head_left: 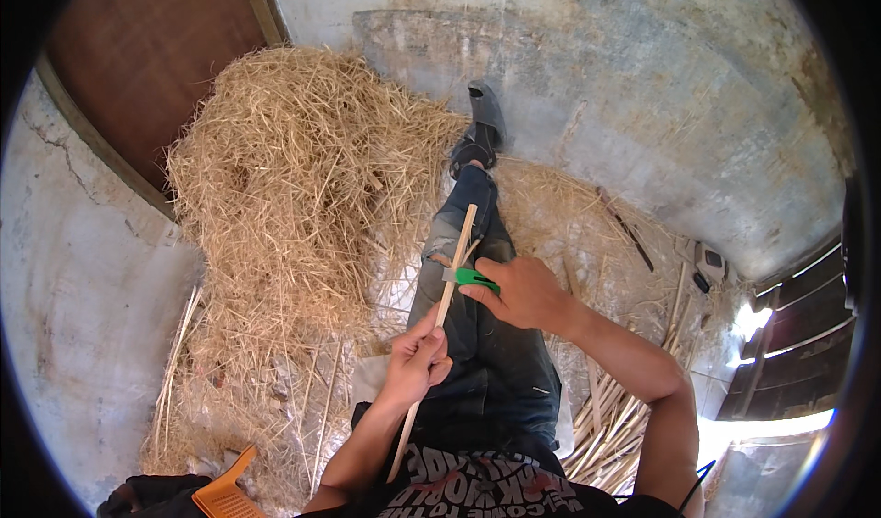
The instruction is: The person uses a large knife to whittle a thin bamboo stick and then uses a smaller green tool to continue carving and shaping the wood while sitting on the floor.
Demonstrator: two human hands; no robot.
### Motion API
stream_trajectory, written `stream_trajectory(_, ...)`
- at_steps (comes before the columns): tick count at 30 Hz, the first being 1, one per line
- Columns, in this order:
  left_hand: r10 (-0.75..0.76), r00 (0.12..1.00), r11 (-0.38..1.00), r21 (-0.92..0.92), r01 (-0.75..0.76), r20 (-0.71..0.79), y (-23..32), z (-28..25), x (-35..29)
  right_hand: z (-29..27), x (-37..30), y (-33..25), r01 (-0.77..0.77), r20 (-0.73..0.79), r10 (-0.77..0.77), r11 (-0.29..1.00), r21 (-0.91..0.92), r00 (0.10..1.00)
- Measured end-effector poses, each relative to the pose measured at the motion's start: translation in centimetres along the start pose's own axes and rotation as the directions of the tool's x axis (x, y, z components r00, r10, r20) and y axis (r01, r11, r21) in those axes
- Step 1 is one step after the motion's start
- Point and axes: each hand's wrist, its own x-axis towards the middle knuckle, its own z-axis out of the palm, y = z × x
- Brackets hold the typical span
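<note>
A: What's in the hands?

B: The left hand (418,357) is wrapped around a thin pale stick (443,305), fingers curled tight on it near its middle. The stick runs up from beside the torso, over the lap, to a tip above the knee.

A: And the other hand?

B: The right hand (525,293) has its fingers closed on a knife (474,278) with a green handle. The short blade rests against the stick just above the left fist.

A: How would the stick handle?

B: I'd judge it light and fairly stiff, 1 smooth slender strip that would flex a little under sideways pressure and might split along the grain. Gripping close below the blade, as the left hand does, keeps it from whipping. The bare surface looks dry, not slippery.

A: The knife?

B: Small and light, plastic handle, held by the handle only. I cannot tell how sharp the edge is.

A: What's around?

B: A big heap of straw (294,178), loose, dry, golden and tangled, on the person's left. More pale sticks (606,426) lie bundled by the right hip. The floor (642,105) is rough stained concrete. Dark jeans (496,362) cover the outstretched leg, ending in a grey sandal (484,119). An orange plastic piece (225,492) shows at the lower edge.
</note>
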Motion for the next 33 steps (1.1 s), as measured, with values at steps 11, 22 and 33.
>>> stream_trajectory(11, -0.144, 0.988, 0.961, -0.233, 0.151, 0.047, -0.6, -1.4, -4.0, -5.4, -0.7, 7.0, -0.118, -0.405, 0.181, 0.977, 0.176, 0.896)
stream_trajectory(22, -0.131, 0.987, 0.956, -0.253, 0.15, 0.092, 0.5, 0.1, -2.2, -0.3, -2.0, -2.2, -0.042, -0.004, 0.042, 0.998, 0.046, 0.999)
stream_trajectory(33, -0.232, 0.928, 0.926, -0.225, 0.303, 0.293, 0.3, 2.1, -6.4, -6.5, 1.5, 10.7, -0.655, -0.438, 0.698, 0.704, 0.275, 0.567)
